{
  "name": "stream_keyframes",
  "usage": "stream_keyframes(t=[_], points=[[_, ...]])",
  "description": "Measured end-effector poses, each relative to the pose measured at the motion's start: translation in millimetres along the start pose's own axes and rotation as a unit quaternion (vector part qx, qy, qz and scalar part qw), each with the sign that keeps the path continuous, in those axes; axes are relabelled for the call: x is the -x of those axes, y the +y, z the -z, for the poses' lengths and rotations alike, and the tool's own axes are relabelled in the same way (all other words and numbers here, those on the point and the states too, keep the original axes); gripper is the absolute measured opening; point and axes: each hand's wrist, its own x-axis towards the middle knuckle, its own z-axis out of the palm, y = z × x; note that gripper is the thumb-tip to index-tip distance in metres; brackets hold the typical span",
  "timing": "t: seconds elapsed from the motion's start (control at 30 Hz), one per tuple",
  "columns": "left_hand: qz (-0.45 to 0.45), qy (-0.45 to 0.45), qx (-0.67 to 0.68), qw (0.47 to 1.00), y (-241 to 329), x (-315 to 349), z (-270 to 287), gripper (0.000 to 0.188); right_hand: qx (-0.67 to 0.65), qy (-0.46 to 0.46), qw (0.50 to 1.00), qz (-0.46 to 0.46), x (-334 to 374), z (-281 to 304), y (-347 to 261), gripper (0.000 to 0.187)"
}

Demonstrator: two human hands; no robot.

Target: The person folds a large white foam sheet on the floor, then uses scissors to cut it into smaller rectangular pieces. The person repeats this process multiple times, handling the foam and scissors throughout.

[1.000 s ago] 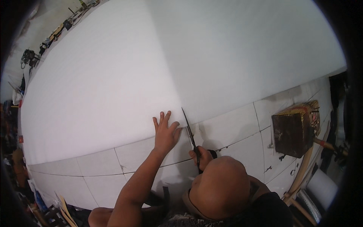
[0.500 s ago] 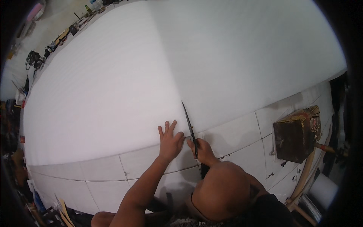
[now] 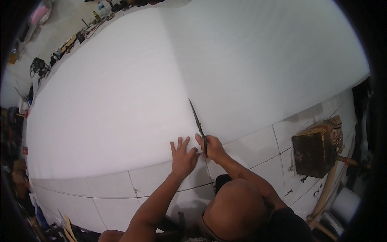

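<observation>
A large white sheet (image 3: 109, 101) is spread over a tiled surface, and a line between its brighter left part and greyer right part runs up from the near edge. Along that line lie long dark scissors (image 3: 196, 117), points away from me, blades looking nearly together. My right hand (image 3: 214, 149) grips their handles at the sheet's near edge. Just to the left, my left hand (image 3: 184, 160) rests on the same edge with its fingers spread. Whether the blades are above or below the sheet, I cannot tell.
White tiles (image 3: 109, 187) with dark joints border the sheet on the near side. A dark, worn box (image 3: 312, 151) stands at the right, near a wooden-handled tool (image 3: 347, 160). Bottles (image 3: 97, 16) and assorted small items line the far left edge.
The scissors and my right hand have moved forward and slightly left along the line, farther over the sheet. My left hand has stayed nearly in place, fingers still spread.
</observation>
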Motion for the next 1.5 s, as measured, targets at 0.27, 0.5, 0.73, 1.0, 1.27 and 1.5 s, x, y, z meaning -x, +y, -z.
stream_keyframes(t=[0.27,0.5,0.73,1.0,1.27,1.5], points=[[-0.012,-0.01,-0.009,1.0,3,0,1,0.026,0.037,0.008,0.999,-0.008,-50,-2,-40,0.067],[-0.018,-0.018,-0.016,1.0,3,-2,0,0.027,-0.028,-0.039,0.996,-0.069,-99,5,-67,0.059],[-0.017,-0.03,-0.019,0.999,3,-3,2,0.029,0.047,0.035,0.998,0.022,-131,-7,-80,0.066],[-0.017,-0.047,-0.02,0.999,-2,-6,1,0.031,0.01,-0.007,0.999,-0.046,-194,-2,-131,0.063],[0.01,-0.069,-0.001,0.998,-4,-7,3,0.029,0.0,-0.015,1.0,-0.02,-239,-7,-133,0.065],[0.01,-0.09,0.008,0.996,-4,-12,8,0.037,-0.026,0.004,1.0,-0.009,-279,-9,-155,0.056]])
